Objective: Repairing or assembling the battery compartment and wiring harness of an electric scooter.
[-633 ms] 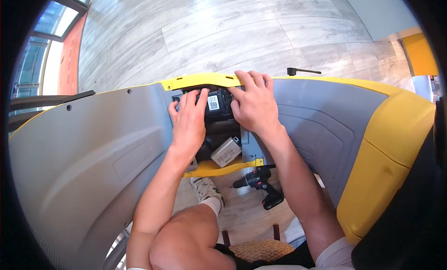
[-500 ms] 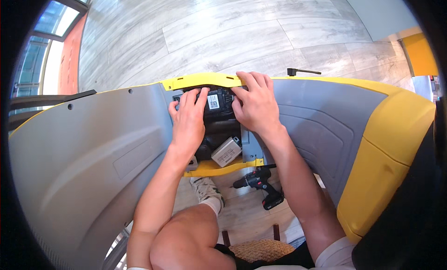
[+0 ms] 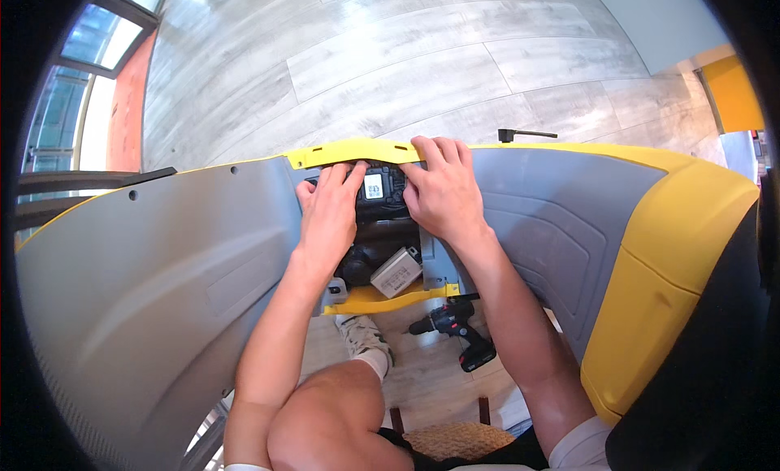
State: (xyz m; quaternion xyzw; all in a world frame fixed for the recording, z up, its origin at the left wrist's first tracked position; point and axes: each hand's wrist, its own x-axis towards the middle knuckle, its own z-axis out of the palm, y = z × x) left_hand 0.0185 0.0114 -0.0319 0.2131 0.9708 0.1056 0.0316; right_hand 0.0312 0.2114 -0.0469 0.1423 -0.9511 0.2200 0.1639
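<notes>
A black box (image 3: 392, 196) with a white label, which looks like an electrical module, sits at the far end of an opening in a grey and yellow vehicle body (image 3: 569, 219). My left hand (image 3: 331, 215) lies over the box's left part, its fingers bent and their tips tucked under the far edge. At the opening's far right corner, my right hand (image 3: 445, 191) has its outer fingers hooked over the yellow rim (image 3: 349, 152). Its index finger and thumb are by the box's right side; their exact contact is hidden. A loose silver box (image 3: 396, 273) lies tilted nearer me.
A black cordless drill (image 3: 455, 329) lies on the wood-look floor (image 3: 382, 49), just this side of the opening. My shoe (image 3: 363, 339) is left of it. A short black lever (image 3: 526, 135) sticks out beyond the far edge. Curved grey panels flank the opening.
The view has shifted slightly, and the vehicle body sits a little lower in it. My left fingertips have slid farther under the far rim. The right hand keeps its place.
</notes>
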